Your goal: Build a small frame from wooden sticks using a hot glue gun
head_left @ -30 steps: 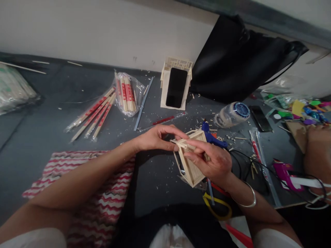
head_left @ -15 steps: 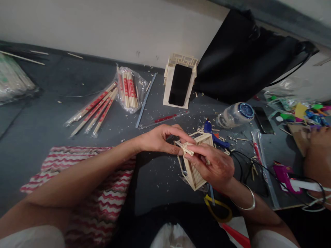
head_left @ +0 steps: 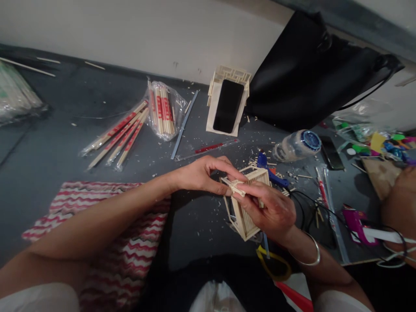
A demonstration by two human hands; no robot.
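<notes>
L hand [head_left: 208, 173] & R hand [head_left: 271, 208] both pinch 1 small stick piece [head_left: 238, 189] btwn thumb & fingers, at the upper corner of the stick frame [head_left: 245, 216], over the desk [head_left: 191, 225]; can't tell if piece & frame touch. Blue glue gun [head_left: 264, 163] just behind frame; bottle w/ blue lid [head_left: 289, 147] beyond. 1 phone [head_left: 229, 106] rests on a stick stand [head_left: 232, 74] nr wall.

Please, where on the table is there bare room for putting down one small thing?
The widest mostly bare patch lies left, between the plastic-wrapped bundle and the wrapped sticks, beyond the striped cloth. A smaller, speckled one separates the cloth from the stick frame. It is crowded around the blue tool, bottle and pink tool.
</notes>
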